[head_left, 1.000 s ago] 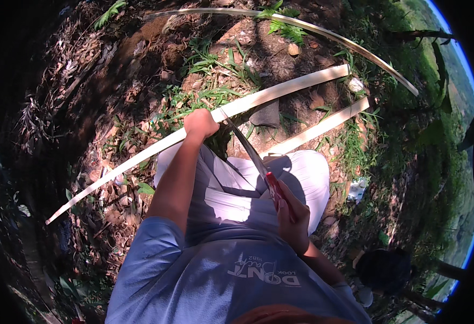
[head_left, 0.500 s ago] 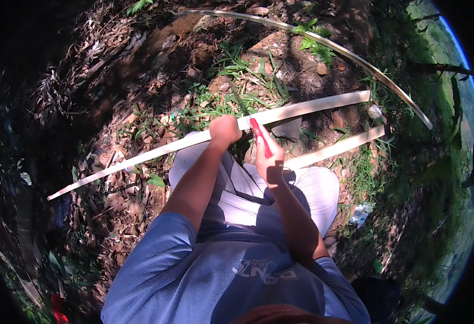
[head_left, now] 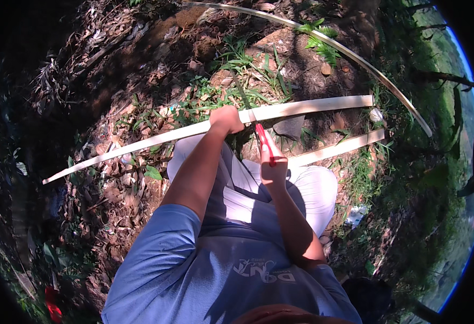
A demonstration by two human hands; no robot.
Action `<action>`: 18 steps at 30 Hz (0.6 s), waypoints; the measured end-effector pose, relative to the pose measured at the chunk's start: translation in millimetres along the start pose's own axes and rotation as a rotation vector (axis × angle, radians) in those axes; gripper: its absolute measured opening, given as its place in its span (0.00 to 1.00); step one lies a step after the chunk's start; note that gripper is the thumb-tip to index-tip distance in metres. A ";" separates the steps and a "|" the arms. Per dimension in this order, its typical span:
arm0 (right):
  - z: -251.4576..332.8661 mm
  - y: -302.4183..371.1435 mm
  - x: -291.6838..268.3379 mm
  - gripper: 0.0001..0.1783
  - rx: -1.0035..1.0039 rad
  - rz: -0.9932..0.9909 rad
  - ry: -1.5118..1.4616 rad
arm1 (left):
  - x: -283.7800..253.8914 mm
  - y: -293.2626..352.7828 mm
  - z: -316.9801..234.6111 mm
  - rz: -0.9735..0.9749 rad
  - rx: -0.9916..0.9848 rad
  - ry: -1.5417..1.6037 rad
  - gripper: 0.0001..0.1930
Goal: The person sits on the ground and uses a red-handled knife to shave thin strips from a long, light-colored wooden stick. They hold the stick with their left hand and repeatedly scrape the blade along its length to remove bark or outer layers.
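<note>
A long pale wooden strip (head_left: 312, 106) lies crosswise in front of me, tapering toward its left end. My left hand (head_left: 226, 119) is closed around it near its middle. Just right of that grip, a red-handled saw (head_left: 261, 132) crosses the strip, its thin dark blade pointing away from me into the grass. The saw's handle is in my closed right hand (head_left: 273, 168), on the near side of the strip. Whether the blade has cut into the wood is too small to tell. A shorter pale strip (head_left: 345, 148) rests by my right knee.
Beyond, a long curved strip (head_left: 350, 53) lies on the ground beside a green fern (head_left: 323, 43). A dark flat piece (head_left: 290, 127) sits under the middle strip. Leaf litter and grass surround my bent legs (head_left: 315, 197). Something red (head_left: 53, 305) lies at lower left.
My right hand has drawn the saw toward me, so its red handle now sits clear of the strip's near edge. The strip's left end is slightly higher in view.
</note>
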State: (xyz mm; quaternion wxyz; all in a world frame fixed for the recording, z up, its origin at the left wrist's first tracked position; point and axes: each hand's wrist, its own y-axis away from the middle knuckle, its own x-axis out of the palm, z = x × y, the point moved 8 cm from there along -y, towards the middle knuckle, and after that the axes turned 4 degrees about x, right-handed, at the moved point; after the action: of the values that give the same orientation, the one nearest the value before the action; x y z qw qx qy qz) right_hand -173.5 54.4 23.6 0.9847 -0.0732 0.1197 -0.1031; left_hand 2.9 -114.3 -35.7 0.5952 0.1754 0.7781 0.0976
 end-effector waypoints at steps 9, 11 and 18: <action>91.9 125.4 -96.0 0.23 0.143 0.035 0.175 | 0.6 -3.8 -7.8 0.106 -0.014 0.041 0.21; 97.7 138.3 -101.6 0.23 0.129 0.028 0.179 | 3.0 -7.8 -2.8 0.113 -0.025 0.033 0.22; 104.8 137.1 -117.0 0.23 0.118 0.006 0.239 | 3.8 -8.6 3.0 0.147 -0.044 0.061 0.21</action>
State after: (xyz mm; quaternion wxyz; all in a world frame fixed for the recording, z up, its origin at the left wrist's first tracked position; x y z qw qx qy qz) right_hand -232.9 225.4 127.0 0.9664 -0.0019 0.2300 -0.1150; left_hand 3.6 -120.9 -43.1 0.5661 0.2159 0.7786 0.1633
